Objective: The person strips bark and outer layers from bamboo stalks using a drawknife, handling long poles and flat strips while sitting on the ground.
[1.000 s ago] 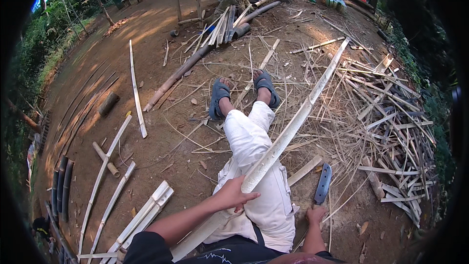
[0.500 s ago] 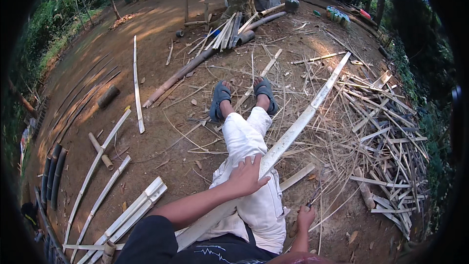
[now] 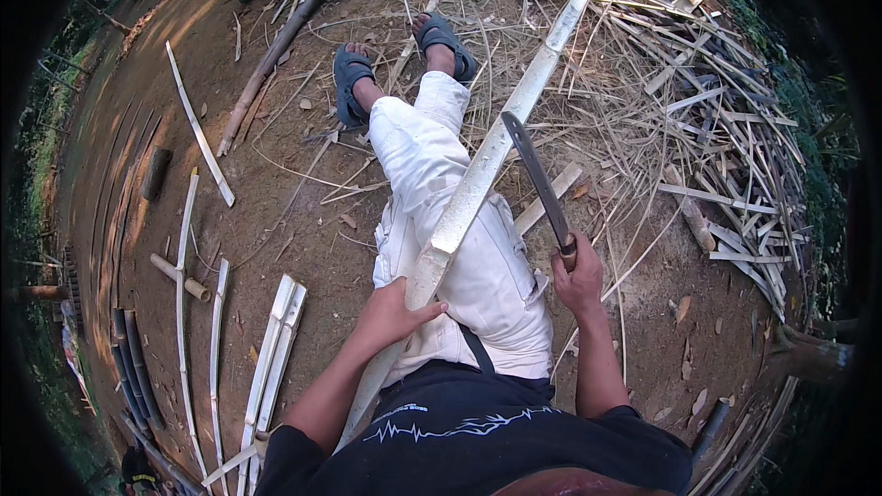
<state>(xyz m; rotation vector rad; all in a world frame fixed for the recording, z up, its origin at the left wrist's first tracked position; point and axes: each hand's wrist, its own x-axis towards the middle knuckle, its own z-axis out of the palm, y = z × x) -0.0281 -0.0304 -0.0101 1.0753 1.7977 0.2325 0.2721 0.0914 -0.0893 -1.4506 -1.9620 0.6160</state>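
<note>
A long split bamboo strip (image 3: 491,161) lies slantwise across my lap, from beside my waist to the far right, its pale inner face up. My left hand (image 3: 390,317) is wrapped around its near part, thumb on top; the other fingers are partly hidden. In my right hand (image 3: 579,280) is a machete (image 3: 542,179), gripped by its wooden handle. The dark blade points up and to the left, its tip close to the strip's right edge. Whether the tip touches the strip I cannot tell.
A heap of bamboo offcuts (image 3: 735,156) and thin shavings covers the ground at the right. Split bamboo pieces (image 3: 276,349) lie at the left, near dark bamboo tubes (image 3: 138,367). A long pole (image 3: 266,73) lies beyond my sandalled feet (image 3: 354,83).
My right hand has raised the machete from low at my right side toward the strip. My left hand has slid nearer my waist along the strip. The view has tilted downward.
</note>
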